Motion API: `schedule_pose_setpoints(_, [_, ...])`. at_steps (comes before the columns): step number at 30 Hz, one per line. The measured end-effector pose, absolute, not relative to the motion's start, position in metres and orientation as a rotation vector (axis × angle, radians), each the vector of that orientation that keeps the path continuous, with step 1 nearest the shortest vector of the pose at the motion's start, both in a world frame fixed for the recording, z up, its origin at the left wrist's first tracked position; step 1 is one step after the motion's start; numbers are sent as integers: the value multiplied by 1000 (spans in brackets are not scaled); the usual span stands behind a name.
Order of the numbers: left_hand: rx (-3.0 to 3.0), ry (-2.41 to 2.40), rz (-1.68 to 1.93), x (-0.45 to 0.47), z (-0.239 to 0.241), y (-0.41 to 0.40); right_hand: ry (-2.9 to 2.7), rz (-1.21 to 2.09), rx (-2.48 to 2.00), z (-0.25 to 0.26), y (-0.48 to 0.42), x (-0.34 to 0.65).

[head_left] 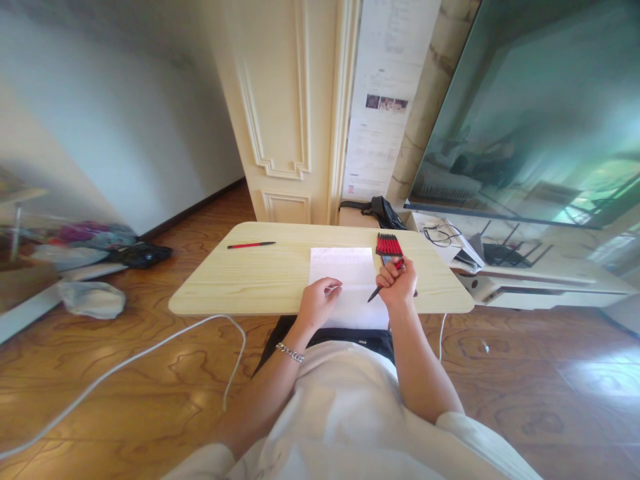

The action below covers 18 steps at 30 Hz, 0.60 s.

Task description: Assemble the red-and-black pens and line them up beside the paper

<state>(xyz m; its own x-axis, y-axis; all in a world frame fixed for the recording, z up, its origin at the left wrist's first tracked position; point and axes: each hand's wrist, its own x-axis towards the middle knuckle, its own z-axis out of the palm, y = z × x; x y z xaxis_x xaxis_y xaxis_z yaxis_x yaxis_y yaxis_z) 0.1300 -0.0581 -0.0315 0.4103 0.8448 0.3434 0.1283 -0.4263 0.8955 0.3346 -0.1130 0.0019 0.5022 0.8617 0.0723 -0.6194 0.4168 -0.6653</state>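
Note:
A sheet of white paper (345,267) lies on the light wooden table and reaches over its front edge. My left hand (319,303) rests at the paper's left side, fingers loosely bent, the thumb apart from the forefinger and nothing between them. Above the paper's right side, my right hand (400,283) is closed around a red and black pen (374,293), its black end slanting down to the left. Just beyond that hand is a row of several red pens (388,245) with black ends, by a dark flat item partly hidden. Another red pen (251,245) lies alone at the far left.
The table (220,287) has rounded front corners. A white cable (150,347) runs over the floor at the left, near plastic bags (93,299). A low cabinet (540,293) with cables stands at the right under a large screen (525,120). A black bag (386,212) sits behind the table.

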Motion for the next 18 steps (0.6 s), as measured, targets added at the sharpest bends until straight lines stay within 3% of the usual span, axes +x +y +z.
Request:
schedule_pose_setpoints(11, [2120,876,1049,116,-31,-48,-422,1007,-521,6,-118,338])
schedule_pose_setpoints(18, [2466,884,838,116,-34,-51,-355,1083,-423,9,-116,340])
